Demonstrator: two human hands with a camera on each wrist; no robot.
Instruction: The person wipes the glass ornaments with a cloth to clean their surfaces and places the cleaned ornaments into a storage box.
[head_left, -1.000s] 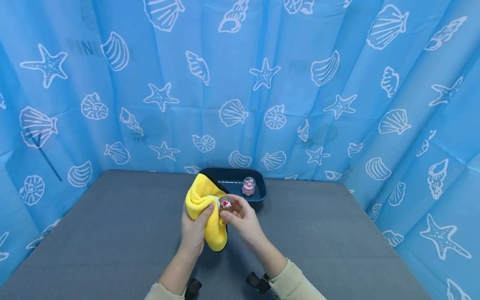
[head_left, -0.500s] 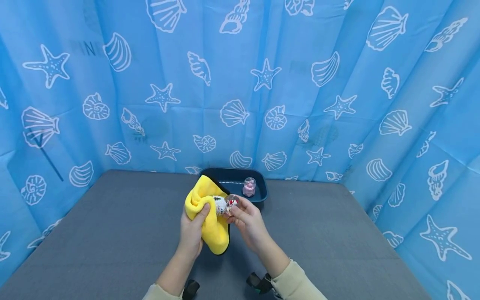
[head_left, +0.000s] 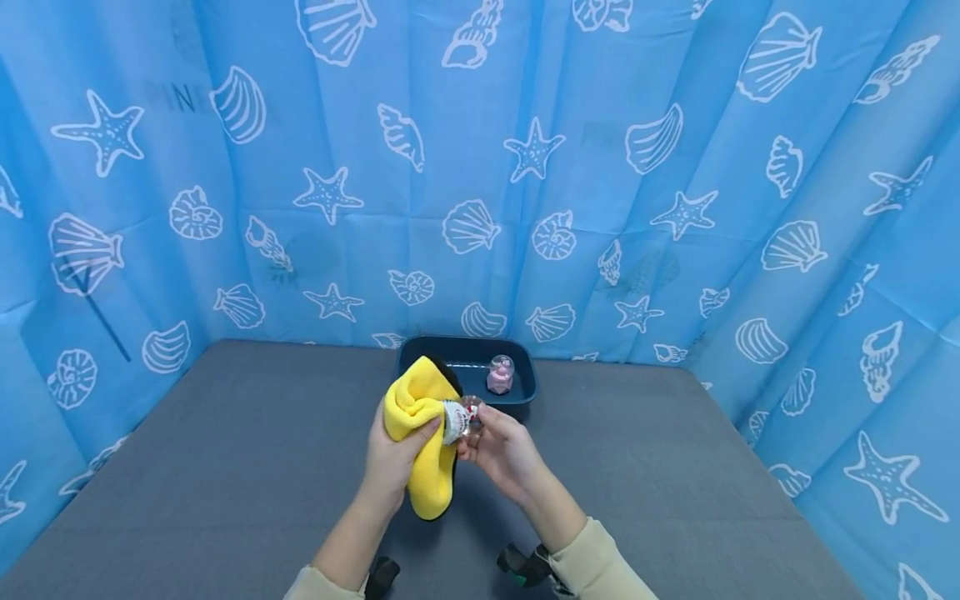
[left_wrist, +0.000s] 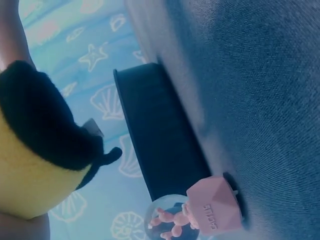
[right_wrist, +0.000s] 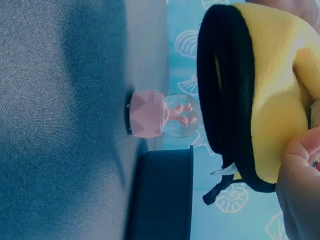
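Note:
A snow globe [head_left: 453,422] with a white printed base and a clear dome is held between both hands, a red and white figure inside the dome. The left hand [head_left: 392,457] grips a folded yellow towel [head_left: 414,396] with black edging, its thumb close to the globe's base. Pinching the dome from the other side is the right hand [head_left: 512,457]. In the right wrist view the towel [right_wrist: 272,95] hides most of the globe, and the right hand [right_wrist: 304,195] shows at the edge.
A dark blue tray [head_left: 461,377] stands at the table's back, a pink snow globe [head_left: 500,377] inside it. Both wrist views show a pink globe [right_wrist: 146,114] lettered CACTUS on the grey tabletop beside the tray [right_wrist: 162,195]. Blue shell-printed curtain [head_left: 465,225] surrounds the table.
The held snow globe has shifted right and turned, showing more of its white base outside the towel. The right hand has moved slightly right and down, and the towel slightly right.

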